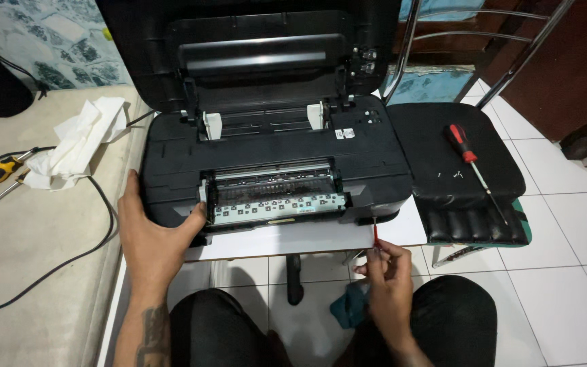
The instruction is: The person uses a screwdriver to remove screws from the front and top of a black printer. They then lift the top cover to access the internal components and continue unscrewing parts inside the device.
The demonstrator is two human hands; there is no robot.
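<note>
Printer point(266, 146), black with its lid raised, sits on a small white table point(307, 239) straight ahead of the person, its opened front showing a silver metal carriage bay point(274, 194).

Far left, on a beige mattress point(28, 272), a yellow-handled screwdriver point(0, 170) lies beside a crumpled white tissue point(76, 143), and a black cable point(96, 224) curves across the bedding toward the printer's side.

Next, the left hand point(151, 234) rests flat against the printer's lower left front corner, fingers spread and unclenched, with the thumb point(195, 219) pressed at the left edge of the metal bay; it steadies the casing rather than gripping anything.

To the right of the bay, the right hand point(388, 272) hovers just below the table edge, fingertips pinched around a thin red-handled precision screwdriver point(376, 234) held upright, its tip meeting the printer's lower right front.

Farther right, a black padded chair seat point(443, 163) stands just beside the table. On it lies a larger screwdriver with a red-and-black handle point(473, 166), with a few tiny screws point(451, 175) near its shaft.
</note>
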